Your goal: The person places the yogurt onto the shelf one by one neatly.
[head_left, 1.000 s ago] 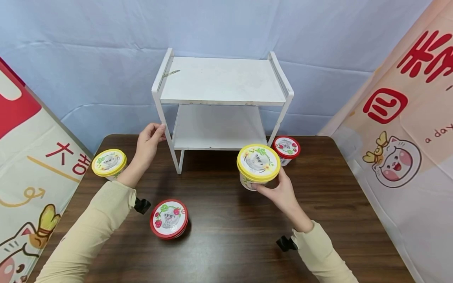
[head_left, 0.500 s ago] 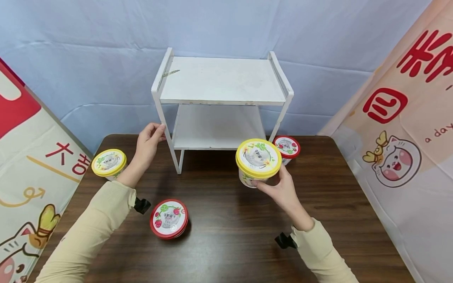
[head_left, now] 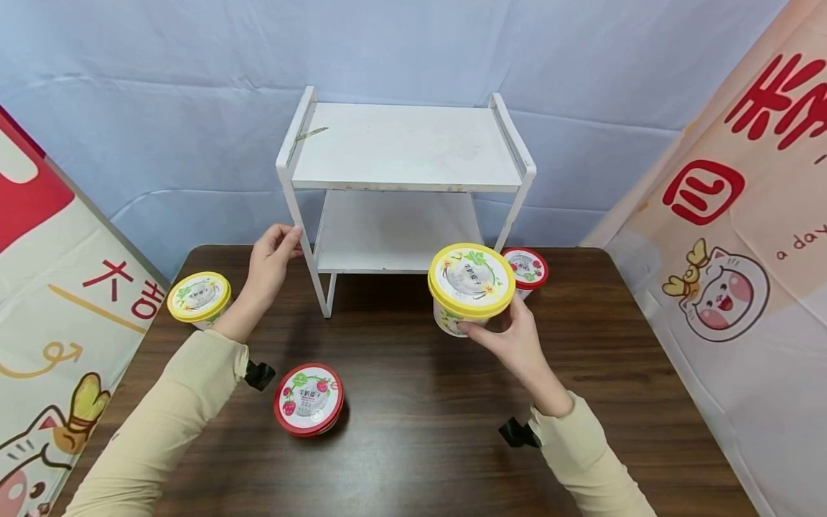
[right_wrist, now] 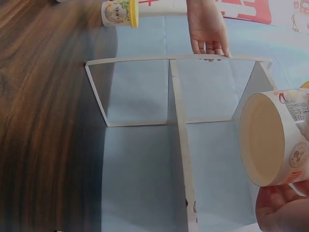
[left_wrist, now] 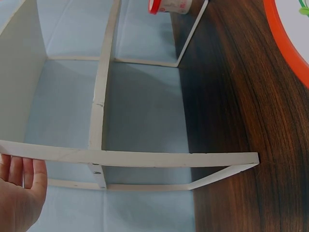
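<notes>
My right hand (head_left: 517, 352) grips a yellow-lidded paper tub (head_left: 470, 283) by its side, thumb in front. It holds the tub raised in front of the right end of the white two-tier shelf rack (head_left: 403, 147). In the right wrist view the bottom of this tub (right_wrist: 263, 140) faces the camera, tilted. My left hand (head_left: 270, 266) pinches the rack's left front leg (head_left: 304, 237) below the upper shelf; its fingertips go behind the post in the left wrist view. A red-lidded tub (head_left: 525, 267) stands beyond the held tub, partly hidden by it.
Another red-lidded tub (head_left: 309, 400) stands on the dark wooden table (head_left: 413, 445), near the front left. A second yellow-lidded tub (head_left: 199, 298) is at the left edge, beside my left forearm. Pale cloth (head_left: 400, 50) hangs behind the rack, with printed banners (head_left: 717, 287) on both sides.
My right hand has raised the yellow-lidded tub slightly and shifted it a little to the left, towards the rack. The left hand stays on the rack's leg.
</notes>
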Motion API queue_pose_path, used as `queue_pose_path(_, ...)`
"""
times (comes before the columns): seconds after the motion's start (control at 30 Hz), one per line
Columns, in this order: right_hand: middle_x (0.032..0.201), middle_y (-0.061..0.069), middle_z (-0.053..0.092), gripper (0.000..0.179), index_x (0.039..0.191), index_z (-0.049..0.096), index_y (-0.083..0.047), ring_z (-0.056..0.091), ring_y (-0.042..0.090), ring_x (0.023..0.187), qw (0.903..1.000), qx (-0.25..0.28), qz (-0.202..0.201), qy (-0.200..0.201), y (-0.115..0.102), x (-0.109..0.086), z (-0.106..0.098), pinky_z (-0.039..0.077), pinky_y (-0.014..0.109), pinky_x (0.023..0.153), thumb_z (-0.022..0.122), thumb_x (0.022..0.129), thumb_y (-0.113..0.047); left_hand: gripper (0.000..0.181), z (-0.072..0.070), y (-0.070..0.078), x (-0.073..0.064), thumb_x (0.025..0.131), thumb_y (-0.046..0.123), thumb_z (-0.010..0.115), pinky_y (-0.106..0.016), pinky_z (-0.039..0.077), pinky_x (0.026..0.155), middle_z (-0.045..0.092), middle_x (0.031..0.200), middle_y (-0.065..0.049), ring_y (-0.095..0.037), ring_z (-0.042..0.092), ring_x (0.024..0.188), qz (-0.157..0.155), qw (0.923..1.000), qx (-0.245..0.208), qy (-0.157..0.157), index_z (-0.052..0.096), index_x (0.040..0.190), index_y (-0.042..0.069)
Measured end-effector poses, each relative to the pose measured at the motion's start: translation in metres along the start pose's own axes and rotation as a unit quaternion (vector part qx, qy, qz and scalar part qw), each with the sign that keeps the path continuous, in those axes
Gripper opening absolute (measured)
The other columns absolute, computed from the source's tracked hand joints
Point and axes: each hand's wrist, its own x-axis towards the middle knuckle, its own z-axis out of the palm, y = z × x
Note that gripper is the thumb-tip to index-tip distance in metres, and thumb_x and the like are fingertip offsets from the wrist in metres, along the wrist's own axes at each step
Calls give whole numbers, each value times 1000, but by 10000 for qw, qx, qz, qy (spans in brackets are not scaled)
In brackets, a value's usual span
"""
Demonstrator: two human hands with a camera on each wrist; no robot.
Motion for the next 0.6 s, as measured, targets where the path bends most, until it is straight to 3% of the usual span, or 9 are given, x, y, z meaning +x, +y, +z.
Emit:
queue_pose_path(0.2, 124, 0, 46, 76, 132, 36, 0, 43, 16, 111, 9998, 146, -145, -29, -6, 4, 1, 40, 18, 92, 70, 66, 15, 26, 0, 1, 0, 96, 18, 46, -20, 49, 75, 53, 82, 4, -4, 53, 78, -1, 10000, -26, -22, 50, 94, -8)
queue_pose_path(0.6, 123, 2, 47, 76, 132, 36, 2, 45, 17, 108, 9988, 310, -380, -88, -14, 9, 5, 42, 19, 91, 69, 65, 18, 20, 0, 0, 0, 96, 19, 47, -23, 50, 76, 52, 82, 4, -5, 53, 78, 0, 10000, -62, -21, 51, 91, 0)
